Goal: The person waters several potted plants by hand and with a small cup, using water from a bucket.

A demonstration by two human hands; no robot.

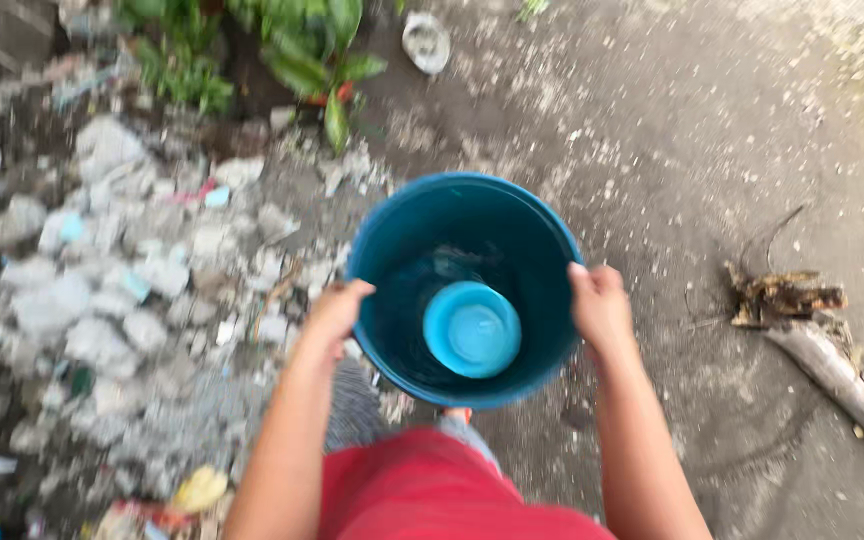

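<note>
Round teal plastic bucket point(464, 290) held over dirt ground.
Left hand point(337, 312) and right hand point(600, 305) clasp opposite rims; a light-blue plastic bowl point(472, 329) lies inside, above dark water.

Bucket: a round teal bucket point(465, 215) held out over dirt ground point(672, 150), dark water inside.
Scoop: a small light-blue bowl point(472, 328) floats in it (bottom up, it seems).
Left hand point(337, 310): clasps the rim's left side.
Right hand point(600, 305): grips the right rim.
Surroundings: grey rubble point(102, 290) left, driftwood point(802, 320) right, green plants point(302, 45) above.
</note>
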